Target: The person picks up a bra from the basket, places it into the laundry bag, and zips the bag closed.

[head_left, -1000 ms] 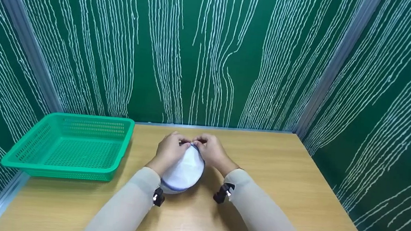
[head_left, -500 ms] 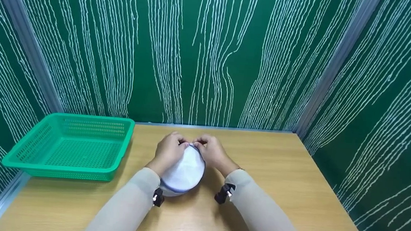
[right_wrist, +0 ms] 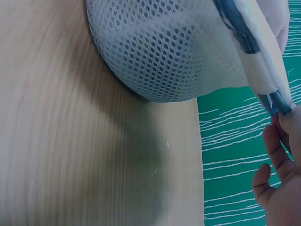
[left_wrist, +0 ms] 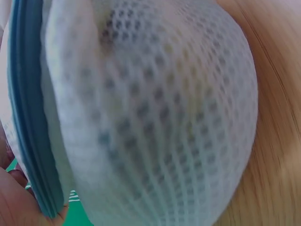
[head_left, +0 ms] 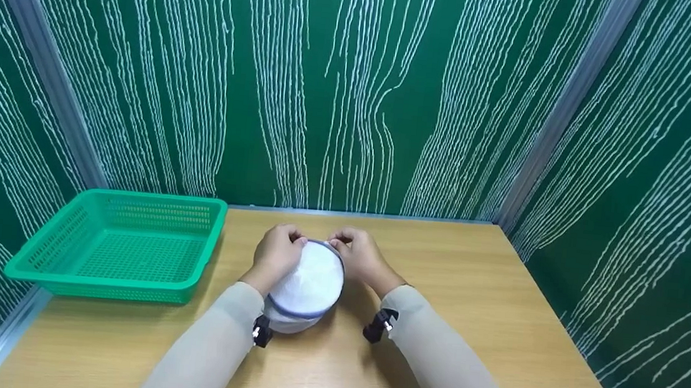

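Note:
A rounded white mesh laundry bag [head_left: 311, 282] with a flat round top stands on the table between both hands. A blue-grey zipper [left_wrist: 29, 108] runs round its rim. At the rim's far left my left hand [head_left: 276, 255] pinches the edge; its fingers [left_wrist: 16, 200] show at the zipper's lower end in the left wrist view. On the far right side, my right hand [head_left: 360, 258] pinches the rim by the zipper's end, its other fingers loosely bent in the right wrist view. Something faintly yellowish shows through the mesh [left_wrist: 188, 99]; what it is cannot be made out.
A green plastic basket [head_left: 203, 250] with perforated walls stands on the left of the wooden table [head_left: 469, 280]. Green panels [head_left: 381, 147] with white wavy lines rise behind the table and on both sides, joined by grey metal posts [head_left: 555, 125].
My left hand has moved a little to the left along the rim, away from the right hand. The bag's top now looks rounder and more of its rim shows. My right hand has barely moved.

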The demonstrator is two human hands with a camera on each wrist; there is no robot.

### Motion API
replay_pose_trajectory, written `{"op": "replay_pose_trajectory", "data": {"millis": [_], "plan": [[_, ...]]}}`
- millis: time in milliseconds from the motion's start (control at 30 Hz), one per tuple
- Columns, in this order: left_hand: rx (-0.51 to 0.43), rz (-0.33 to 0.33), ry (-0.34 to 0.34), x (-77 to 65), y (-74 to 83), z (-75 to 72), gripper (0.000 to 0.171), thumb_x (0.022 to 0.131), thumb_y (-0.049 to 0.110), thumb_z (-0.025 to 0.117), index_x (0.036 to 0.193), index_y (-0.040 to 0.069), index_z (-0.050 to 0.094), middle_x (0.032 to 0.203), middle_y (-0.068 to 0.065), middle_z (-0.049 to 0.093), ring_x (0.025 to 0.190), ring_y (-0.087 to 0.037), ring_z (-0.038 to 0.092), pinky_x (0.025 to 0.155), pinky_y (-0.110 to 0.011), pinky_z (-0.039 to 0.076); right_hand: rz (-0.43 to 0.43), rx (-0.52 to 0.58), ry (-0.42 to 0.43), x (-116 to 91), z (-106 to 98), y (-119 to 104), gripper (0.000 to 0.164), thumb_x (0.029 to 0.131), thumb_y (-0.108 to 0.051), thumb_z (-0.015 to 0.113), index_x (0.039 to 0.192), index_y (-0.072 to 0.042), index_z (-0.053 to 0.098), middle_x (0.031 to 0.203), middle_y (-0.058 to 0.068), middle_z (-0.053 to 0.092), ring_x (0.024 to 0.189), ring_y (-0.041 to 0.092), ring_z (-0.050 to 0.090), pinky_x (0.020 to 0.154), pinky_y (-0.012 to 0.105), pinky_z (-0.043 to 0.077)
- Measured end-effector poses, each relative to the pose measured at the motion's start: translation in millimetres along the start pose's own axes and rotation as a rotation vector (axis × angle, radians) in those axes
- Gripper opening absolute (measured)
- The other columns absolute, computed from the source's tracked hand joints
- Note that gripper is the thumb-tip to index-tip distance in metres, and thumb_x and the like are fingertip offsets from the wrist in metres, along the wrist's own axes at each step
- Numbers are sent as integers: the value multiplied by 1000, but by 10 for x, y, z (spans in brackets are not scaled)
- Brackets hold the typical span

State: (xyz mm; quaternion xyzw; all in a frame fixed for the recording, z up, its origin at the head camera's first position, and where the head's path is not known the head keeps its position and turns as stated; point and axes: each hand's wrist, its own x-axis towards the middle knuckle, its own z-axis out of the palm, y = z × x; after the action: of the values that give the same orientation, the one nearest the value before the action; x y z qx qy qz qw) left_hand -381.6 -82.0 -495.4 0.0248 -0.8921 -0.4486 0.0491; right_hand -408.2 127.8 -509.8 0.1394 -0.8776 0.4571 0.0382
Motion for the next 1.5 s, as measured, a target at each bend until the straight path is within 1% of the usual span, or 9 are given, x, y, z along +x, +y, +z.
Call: {"op": "replay_pose_trajectory", "data": {"millis": [100, 233, 400, 500, 767, 867, 1033, 1267, 1500], "plan": [[-5, -39, 2, 0, -21, -22, 15, 117, 25, 66, 111, 17, 78, 116, -6, 74, 109, -27, 67, 98, -44, 59, 20, 4, 3, 1, -8, 1, 13, 114, -13, 70, 109, -16, 81, 113, 3, 80, 113, 22, 72, 109, 46, 63], [3, -64, 13, 9, -72, -42, 17, 117, 25, 65, 115, 16, 79, 119, -7, 75, 113, -27, 68, 103, -45, 60, 37, 15, 9, -1, -10, -4, 13, 113, -11, 70, 108, -16, 81, 112, 3, 80, 112, 23, 71, 107, 46, 63], [23, -40, 42, 22, -137, -55, 17, 115, 24, 66, 116, 14, 80, 120, -8, 78, 117, -29, 72, 108, -49, 59, 35, 17, 7, 0, -11, -1, 13, 113, -11, 70, 108, -15, 81, 112, 4, 81, 113, 25, 72, 107, 46, 63], [33, -34, 59, 26, -158, -67, 17, 115, 23, 67, 115, 14, 81, 121, -8, 80, 119, -30, 73, 109, -50, 59, 2, 10, 21, 1, -17, 20, 13, 112, -9, 70, 108, -13, 82, 111, 6, 82, 112, 24, 73, 106, 46, 64], [53, -30, 83, 17, -201, -85, 16, 112, 23, 69, 109, 13, 81, 116, -9, 80, 114, -32, 74, 104, -51, 58, -66, 0, 34, 0, -10, 55, 10, 110, -7, 73, 108, -7, 82, 110, 10, 83, 112, 26, 76, 107, 48, 64], [25, -16, 73, 17, -227, -72, 17, 112, 23, 69, 111, 12, 81, 116, -9, 80, 116, -32, 74, 106, -51, 59, -72, -3, 37, 0, -4, 54, 11, 111, -7, 72, 108, -7, 82, 110, 10, 83, 112, 25, 76, 107, 48, 63], [-29, 11, 38, 29, -254, -36, 22, 113, 26, 68, 119, 11, 83, 124, -11, 81, 125, -32, 74, 113, -51, 58, -55, 14, 45, -9, -2, 44, 12, 111, -5, 71, 107, -6, 82, 109, 10, 83, 111, 25, 75, 108, 49, 63], [-24, 33, 9, 35, -164, -2, 25, 114, 27, 67, 124, 12, 83, 131, -10, 76, 124, -30, 71, 110, -50, 59, -34, 35, 39, -3, 23, 58, 12, 111, -4, 71, 109, -6, 82, 111, 11, 83, 113, 26, 76, 109, 47, 64], [42, 106, -3, 25, -11, 30, 25, 112, 28, 68, 125, 13, 84, 135, -10, 76, 134, -34, 69, 119, -53, 56, -31, 71, 42, 9, 65, 52, 12, 110, -4, 71, 111, -7, 83, 113, 11, 85, 116, 30, 78, 110, 47, 64]]}}
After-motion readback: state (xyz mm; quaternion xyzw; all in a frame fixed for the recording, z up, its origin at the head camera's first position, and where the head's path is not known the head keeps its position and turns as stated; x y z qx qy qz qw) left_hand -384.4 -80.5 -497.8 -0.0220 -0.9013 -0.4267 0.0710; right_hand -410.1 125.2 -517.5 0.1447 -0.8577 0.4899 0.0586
